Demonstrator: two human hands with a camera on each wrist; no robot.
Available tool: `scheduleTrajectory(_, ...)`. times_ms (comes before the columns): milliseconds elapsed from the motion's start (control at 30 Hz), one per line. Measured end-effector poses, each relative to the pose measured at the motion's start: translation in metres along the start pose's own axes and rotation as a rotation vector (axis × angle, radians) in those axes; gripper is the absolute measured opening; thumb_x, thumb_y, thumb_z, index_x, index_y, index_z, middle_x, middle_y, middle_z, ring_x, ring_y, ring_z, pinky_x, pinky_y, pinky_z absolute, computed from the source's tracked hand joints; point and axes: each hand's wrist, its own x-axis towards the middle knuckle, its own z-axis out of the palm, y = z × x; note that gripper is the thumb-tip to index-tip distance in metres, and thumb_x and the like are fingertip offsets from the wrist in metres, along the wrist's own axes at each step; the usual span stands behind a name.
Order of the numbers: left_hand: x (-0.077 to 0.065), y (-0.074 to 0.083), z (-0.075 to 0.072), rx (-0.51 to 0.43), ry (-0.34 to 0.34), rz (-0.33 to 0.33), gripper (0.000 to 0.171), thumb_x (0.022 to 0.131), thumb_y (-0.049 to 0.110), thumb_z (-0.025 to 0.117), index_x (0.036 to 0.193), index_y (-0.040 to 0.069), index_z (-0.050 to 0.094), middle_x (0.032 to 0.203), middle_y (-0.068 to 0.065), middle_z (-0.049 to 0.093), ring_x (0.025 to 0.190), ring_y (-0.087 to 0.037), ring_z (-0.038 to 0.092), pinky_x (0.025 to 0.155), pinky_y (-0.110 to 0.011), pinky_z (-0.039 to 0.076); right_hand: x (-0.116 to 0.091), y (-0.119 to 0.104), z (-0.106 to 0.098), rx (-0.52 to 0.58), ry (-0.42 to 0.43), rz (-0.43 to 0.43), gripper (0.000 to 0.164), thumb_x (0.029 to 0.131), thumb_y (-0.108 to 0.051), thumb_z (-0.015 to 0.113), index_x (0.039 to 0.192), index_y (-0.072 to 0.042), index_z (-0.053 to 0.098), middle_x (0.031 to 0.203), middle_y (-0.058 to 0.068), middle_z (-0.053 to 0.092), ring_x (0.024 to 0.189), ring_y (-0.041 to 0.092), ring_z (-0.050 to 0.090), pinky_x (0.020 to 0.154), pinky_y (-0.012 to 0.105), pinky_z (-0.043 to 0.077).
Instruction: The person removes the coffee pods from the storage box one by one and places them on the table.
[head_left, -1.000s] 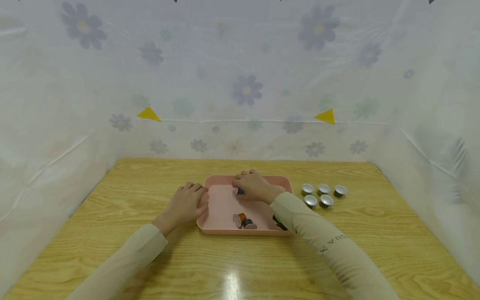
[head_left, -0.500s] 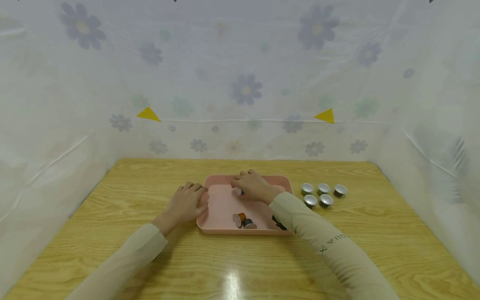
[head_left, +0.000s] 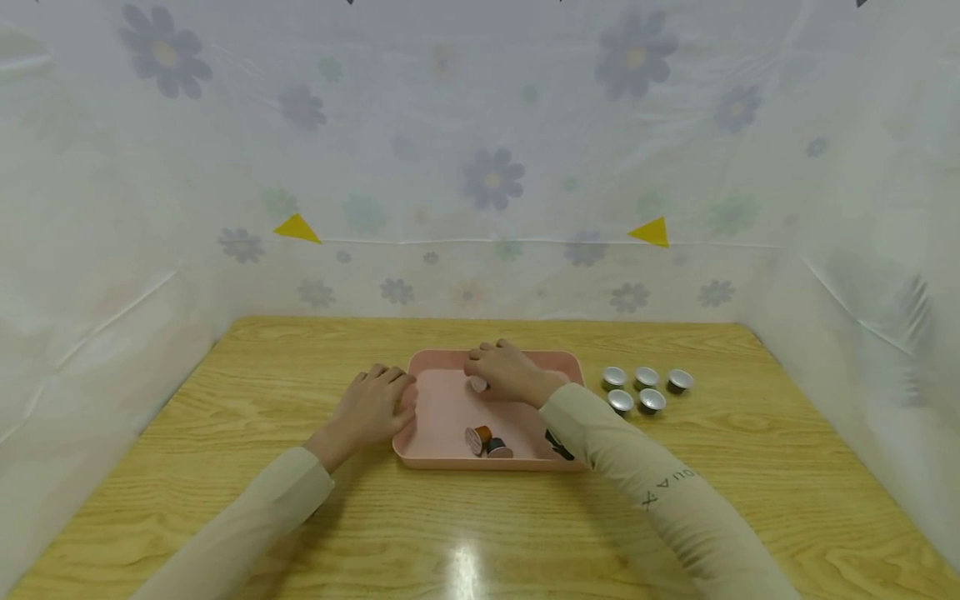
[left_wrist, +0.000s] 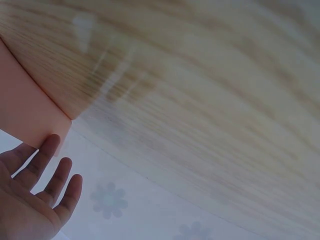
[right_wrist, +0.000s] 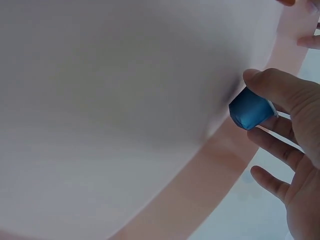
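My right hand (head_left: 506, 372) is over the back middle of the pink tray (head_left: 491, 464). Between thumb and fingers it pinches a blue coffee capsule (right_wrist: 250, 107), tilted close to the tray floor in the right wrist view. From the head, mostly the capsule's pale lid shows. At the tray's left side, my left hand (head_left: 372, 402) holds the rim, one fingertip against the outer wall and another finger behind it in the left wrist view. An orange capsule (head_left: 482, 437) and a dark capsule (head_left: 498, 448) lie on their sides near the tray's front wall.
Right of the tray, several capsules (head_left: 651, 401) stand lid up in two rows on the wooden table (head_left: 337, 542). Something black (head_left: 558, 446) in the tray's front right corner is partly hidden by my right sleeve. Flowered white sheeting (head_left: 491, 250) encloses the table.
The blue capsule has turned within my right fingers, so its lid shows where its dark side showed before. Both hands stay nearly in place.
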Motion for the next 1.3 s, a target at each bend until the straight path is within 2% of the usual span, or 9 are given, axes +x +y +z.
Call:
scheduleTrajectory(533,0.0,0.001,-0.001,0.013,-0.001,0.008,0.043,0.083,0.035,0.061,0.117,0.01,0.059,0.117,-0.006,0.059,0.109,-0.028,0.051,0.089,-0.048,0.045,-0.009,0.005,-0.017,0.045,0.002,-0.004,0.029,0.081,-0.027,0.067,0.108,-0.016,0.06,0.105,0.0,0.058,0.097,0.019,0.053,0.085,0.038,0.043)
scheduleTrajectory(1067,0.001,0.002,-0.001,0.006,-0.002,0.006,0.042,0.083,0.034,0.061,0.117,0.01,0.059,0.116,-0.005,0.058,0.108,-0.027,0.051,0.089,-0.047,0.044,-0.024,0.017,-0.029,0.06,0.125,-0.013,0.026,0.08,-0.029,0.067,0.102,-0.017,0.062,0.095,-0.002,0.061,0.087,0.018,0.054,0.078,0.038,0.043)
scheduleTrajectory(1300,0.0,0.002,-0.001,0.011,0.006,0.006,0.043,0.083,0.034,0.06,0.117,0.01,0.059,0.116,-0.005,0.059,0.108,-0.028,0.05,0.089,-0.047,0.045,-0.031,0.023,-0.033,0.051,0.14,0.007,0.027,0.078,-0.03,0.068,0.101,-0.017,0.062,0.096,-0.001,0.062,0.085,0.017,0.053,0.077,0.038,0.043)
